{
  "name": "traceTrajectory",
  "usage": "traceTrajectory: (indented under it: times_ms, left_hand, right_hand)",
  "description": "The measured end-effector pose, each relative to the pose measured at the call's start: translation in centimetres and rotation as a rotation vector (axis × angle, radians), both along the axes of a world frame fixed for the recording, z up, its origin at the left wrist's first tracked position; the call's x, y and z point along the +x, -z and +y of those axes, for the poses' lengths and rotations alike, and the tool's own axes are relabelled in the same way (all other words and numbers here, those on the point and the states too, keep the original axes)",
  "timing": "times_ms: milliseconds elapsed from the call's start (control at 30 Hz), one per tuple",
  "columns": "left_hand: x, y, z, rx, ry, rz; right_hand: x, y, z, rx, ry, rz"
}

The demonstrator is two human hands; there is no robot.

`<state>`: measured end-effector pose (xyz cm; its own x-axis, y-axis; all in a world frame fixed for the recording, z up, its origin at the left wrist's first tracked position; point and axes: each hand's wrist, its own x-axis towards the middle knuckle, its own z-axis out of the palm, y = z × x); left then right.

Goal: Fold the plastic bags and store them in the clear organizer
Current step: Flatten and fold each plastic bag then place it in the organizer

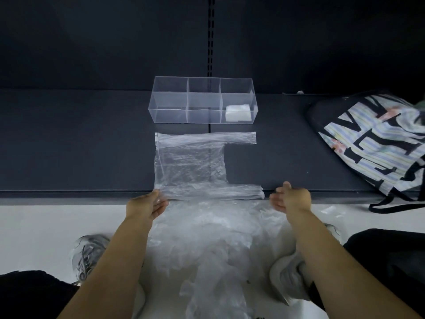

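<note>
Dark shelf (pixel 92 146) spans the upper frame. Below it, a crumpled heap of bags (pixel 207 238) lies on the pale floor. At centre the plastic bag (pixel 190 164) lies flat, see-through and wrinkled, handles pointing right, near edge at the shelf lip, with open shelf on both sides. Just behind sits the clear organizer (pixel 202 100). The left hand (pixel 149 203) pinches the bag's near-left corner; the right hand (pixel 289 199), fingers loose, hovers beside the near handle. A folded bag (pixel 238 112) lies in the organizer's right compartment.

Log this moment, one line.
bag flat on shelf | left hand pinches its corner | right hand open | organizer holds one folded bag
</note>
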<state>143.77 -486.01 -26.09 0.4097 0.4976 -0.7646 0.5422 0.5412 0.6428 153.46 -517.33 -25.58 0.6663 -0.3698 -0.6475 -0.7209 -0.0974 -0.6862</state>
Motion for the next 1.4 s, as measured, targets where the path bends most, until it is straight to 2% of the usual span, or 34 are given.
traceTrajectory:
  times_ms: [100,233,400,467,633,767,967,1067,1167,1233,1333,1400]
  left_hand:
    - [-0.1,-0.1,0.1,-0.034,0.04,-0.007]
    - [-0.7,0.0,0.7,-0.05,0.158,-0.019]
    - [-1.7,0.9,1.6,-0.092,0.252,-0.055]
    - [-1.9,1.2,1.7,-0.134,0.283,-0.065]
    - [-2.5,1.6,2.1,-0.175,0.382,-0.051]
    - [-2.9,1.6,2.5,-0.152,0.373,-0.054]
    - [-2.6,1.9,2.2,-0.083,0.258,-0.039]
    - [-2.4,1.7,1.8,-0.065,0.211,-0.018]
    - [-2.4,1.4,1.3,-0.038,0.21,0.006]
    - [-2.2,1.1,0.9,-0.016,0.195,0.015]
    - [-2.0,0.9,0.2,0.042,0.131,0.02]
    - [-1.7,0.8,-0.8,0.13,0.101,0.015]
  right_hand:
    - [-1.0,-0.8,1.4,0.225,-0.136,0.251]
    - [-2.1,-0.3,3.8,0.478,-0.098,0.294]
    - [-2.9,0.3,5.8,0.699,-0.047,0.385]
    - [-3.1,0.3,6.7,0.759,-0.033,0.363]
    - [-2.8,0.0,7.9,0.668,0.11,0.225]
    - [-1.1,-0.2,6.5,0.533,0.258,0.118]
    - [1.2,-0.2,2.2,0.498,0.271,-0.028]
    - [1.6,0.0,0.8,0.524,0.267,-0.009]
    - [1.6,0.0,0.7,0.475,0.126,0.044]
    - [1.5,0.1,1.1,0.33,0.034,0.021]
    - [1.3,0.6,1.4,-0.057,-0.112,-0.107]
    - [1.0,0.9,1.2,-0.219,-0.141,-0.16]
